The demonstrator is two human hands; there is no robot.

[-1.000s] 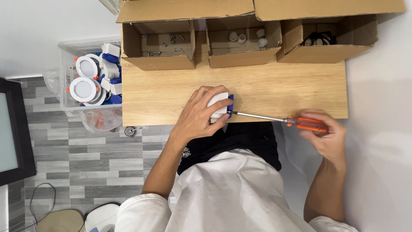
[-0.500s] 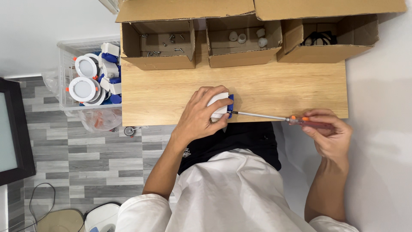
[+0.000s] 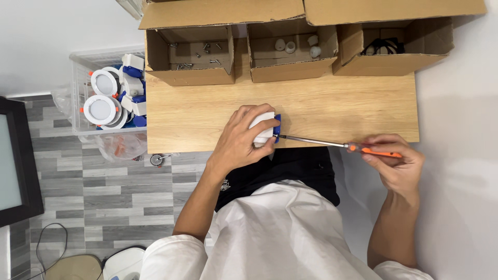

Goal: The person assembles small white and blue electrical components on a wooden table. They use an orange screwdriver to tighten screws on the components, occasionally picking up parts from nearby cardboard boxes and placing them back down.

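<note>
Head view: left hand point(image 3: 243, 139) clamps a white-and-blue part point(image 3: 265, 129) on the table point(image 3: 332, 106). Right hand point(image 3: 395, 165) is closed round a screwdriver point(image 3: 340, 145) (orange handle), tip at the part.

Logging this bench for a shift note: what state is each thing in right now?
White and blue part: pressed to the table under the left hand.
Screwdriver: level, tip at the part, handle gripped by the right hand.
Three cardboard boxes: open.
Clear bin: open, holding round lamps.
</note>
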